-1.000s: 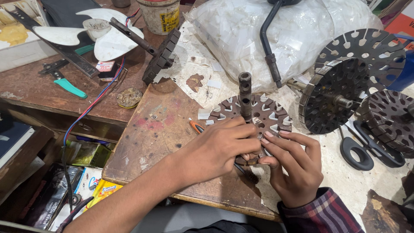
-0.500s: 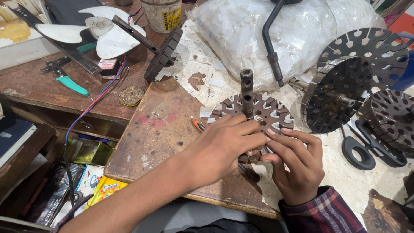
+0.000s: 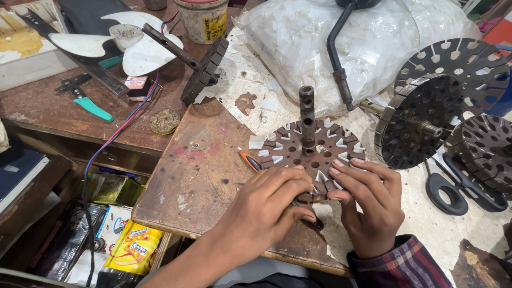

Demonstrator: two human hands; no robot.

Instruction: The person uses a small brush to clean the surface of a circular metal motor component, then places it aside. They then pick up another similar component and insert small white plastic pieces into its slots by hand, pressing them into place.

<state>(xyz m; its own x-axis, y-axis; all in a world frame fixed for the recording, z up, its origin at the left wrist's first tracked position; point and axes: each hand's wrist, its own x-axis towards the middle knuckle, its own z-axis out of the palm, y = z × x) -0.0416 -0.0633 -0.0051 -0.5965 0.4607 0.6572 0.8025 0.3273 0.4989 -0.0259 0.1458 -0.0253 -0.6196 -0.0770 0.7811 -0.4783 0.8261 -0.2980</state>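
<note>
Cluttered and well worn, the wooden workbench (image 3: 202, 176) fills most of the frame, its right part covered by stained paper. At lower centre both hands meet on the near edge of a slotted motor stator core (image 3: 312, 152), a round brown laminated disc lying flat with its shaft (image 3: 306, 114) standing upright, a position that leaves the slots open from above. White insulation slips sit in many of the slots. The left hand (image 3: 266, 208) is curled, its fingertips pinched narrowly onto something small at the disc's rim; what exactly it pinches is hidden under the fingers. The right hand (image 3: 370, 205), with a plaid cuff at the wrist, presses flat fingers against the same rim from the other side, probably to steady the core. An orange-handled tool (image 3: 248, 159) lies just left of the disc, within easy reach. In the upper middle a clear plastic bag (image 3: 373, 42) of white paper pieces sits behind the core, close by as a supply. At the right edge more slotted discs on shafts (image 3: 426, 117) lean together, with black scissors (image 3: 458, 186) below them. In the upper left lie white fan blades (image 3: 138, 48), another stator on its side (image 3: 205, 72), a plastic tub (image 3: 202, 18) and teal-handled pliers (image 3: 88, 104)
</note>
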